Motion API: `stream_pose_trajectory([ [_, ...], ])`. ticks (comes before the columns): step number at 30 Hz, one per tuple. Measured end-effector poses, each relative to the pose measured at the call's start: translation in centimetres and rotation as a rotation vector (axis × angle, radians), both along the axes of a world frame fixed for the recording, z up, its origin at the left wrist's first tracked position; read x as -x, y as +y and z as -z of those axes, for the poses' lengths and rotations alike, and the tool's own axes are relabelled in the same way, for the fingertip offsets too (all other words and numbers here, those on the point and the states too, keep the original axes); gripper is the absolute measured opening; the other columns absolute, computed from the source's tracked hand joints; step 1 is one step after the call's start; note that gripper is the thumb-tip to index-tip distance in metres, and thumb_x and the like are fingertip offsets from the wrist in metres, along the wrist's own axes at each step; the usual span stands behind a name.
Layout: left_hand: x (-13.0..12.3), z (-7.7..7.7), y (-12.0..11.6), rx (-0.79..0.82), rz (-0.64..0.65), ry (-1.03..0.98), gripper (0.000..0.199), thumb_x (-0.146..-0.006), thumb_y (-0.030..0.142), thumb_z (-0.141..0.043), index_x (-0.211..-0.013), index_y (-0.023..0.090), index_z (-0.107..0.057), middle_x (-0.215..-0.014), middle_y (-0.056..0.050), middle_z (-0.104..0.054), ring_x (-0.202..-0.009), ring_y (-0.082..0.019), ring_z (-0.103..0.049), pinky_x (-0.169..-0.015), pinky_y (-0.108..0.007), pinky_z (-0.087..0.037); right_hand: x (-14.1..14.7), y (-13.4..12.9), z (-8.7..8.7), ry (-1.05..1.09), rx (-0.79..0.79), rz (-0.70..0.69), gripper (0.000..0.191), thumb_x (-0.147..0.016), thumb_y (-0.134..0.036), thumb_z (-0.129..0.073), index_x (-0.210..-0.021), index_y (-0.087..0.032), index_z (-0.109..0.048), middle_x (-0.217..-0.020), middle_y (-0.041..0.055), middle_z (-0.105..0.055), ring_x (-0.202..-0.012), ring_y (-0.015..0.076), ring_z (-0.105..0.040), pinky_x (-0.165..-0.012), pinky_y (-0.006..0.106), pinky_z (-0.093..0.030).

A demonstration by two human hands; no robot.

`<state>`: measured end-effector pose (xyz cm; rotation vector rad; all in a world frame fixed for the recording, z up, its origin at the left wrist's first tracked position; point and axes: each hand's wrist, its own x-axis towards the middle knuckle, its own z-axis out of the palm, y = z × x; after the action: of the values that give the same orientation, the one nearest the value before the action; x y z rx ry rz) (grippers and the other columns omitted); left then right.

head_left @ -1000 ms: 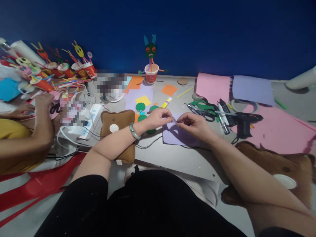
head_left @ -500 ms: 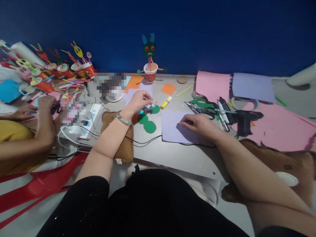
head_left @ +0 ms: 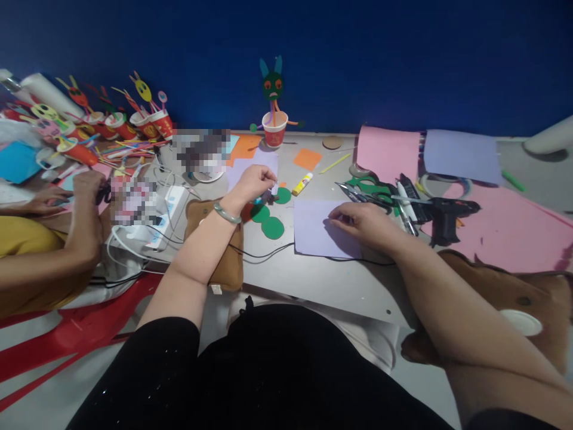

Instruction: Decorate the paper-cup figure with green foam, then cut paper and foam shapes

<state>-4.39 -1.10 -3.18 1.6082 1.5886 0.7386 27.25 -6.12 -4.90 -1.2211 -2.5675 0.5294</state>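
Note:
My left hand [head_left: 254, 184], with a bangle on the wrist, hovers over the table with thumb and fingers pinched together. Whatever may be between its fingertips is too small to make out. Just beyond and below it lie green paper circles [head_left: 273, 227], one with a small orange bit [head_left: 283, 185] at its upper edge. Over a lilac paper sheet [head_left: 313, 236] is my right hand [head_left: 364, 224], its fingers curled and thumb and forefinger together; I cannot make out anything in them. A yellow glue stick [head_left: 302, 184] lies between the hands, farther back.
Behind stands a red paper cup [head_left: 274, 131] with a green-headed figure. Scissors [head_left: 367, 188], markers [head_left: 406, 200] and a black glue gun [head_left: 445, 218] lie right. A power strip [head_left: 170, 215] with cables sits left, near a co-worker's hands [head_left: 87, 185]. Pink paper [head_left: 514, 233] covers the right side.
A small orange bit now shows at the green circle beside my left hand. Both hands stay in nearly the same places, and the view has shifted slightly.

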Motion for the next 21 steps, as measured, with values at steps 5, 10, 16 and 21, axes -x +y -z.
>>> stream_pose_trajectory([
  [5, 0.2, 0.1, -0.3, -0.193, -0.04, 0.372, 0.019, -0.075, 0.004, -0.062, -0.084, 0.019, -0.07, -0.089, -0.006, -0.074, -0.086, -0.021, -0.064, -0.088, -0.038, -0.048, 0.1, -0.4, 0.1, -0.041, -0.086, -0.149, 0.027, -0.094, -0.034, -0.059, -0.106, -0.02, -0.078, -0.117, 0.0162, -0.077, -0.11, 0.034, -0.069, -0.098, 0.047, -0.055],
  [10, 0.6, -0.4, -0.9, -0.248, -0.074, 0.535, 0.025, -0.075, 0.003, -0.058, -0.089, 0.021, -0.069, -0.105, -0.012, -0.074, -0.104, -0.031, -0.064, -0.102, -0.049, -0.04, 0.3, -0.8, -0.1, -0.144, -0.056, -0.185, 0.036, -0.085, -0.046, -0.075, -0.112, -0.023, -0.079, -0.127, 0.0149, -0.073, -0.116, 0.0354, -0.067, -0.1, 0.048, -0.056],
  [16, 2.3, -0.8, -0.7, -0.23, -0.107, 0.638, 0.023, -0.074, 0.004, -0.06, -0.087, 0.021, -0.066, -0.101, -0.012, -0.073, -0.104, -0.032, -0.063, -0.107, -0.054, -0.036, 0.0, -0.5, 0.5, -0.148, -0.015, -0.136, 0.03, -0.086, -0.042, -0.074, -0.109, -0.023, -0.08, -0.128, 0.0155, -0.073, -0.119, 0.0381, -0.067, -0.097, 0.051, -0.058],
  [21, 0.0, -0.8, -1.8, -0.244, 0.014, 0.538, 0.008, -0.083, 0.016, -0.063, -0.088, 0.02, -0.067, -0.099, -0.011, -0.075, -0.093, -0.027, -0.064, -0.091, -0.042, -0.045, -0.3, -0.2, 0.8, -0.089, -0.018, -0.125, 0.02, -0.089, -0.032, -0.068, -0.104, -0.027, -0.081, -0.122, 0.0135, -0.074, -0.114, 0.0354, -0.069, -0.097, 0.05, -0.06],
])
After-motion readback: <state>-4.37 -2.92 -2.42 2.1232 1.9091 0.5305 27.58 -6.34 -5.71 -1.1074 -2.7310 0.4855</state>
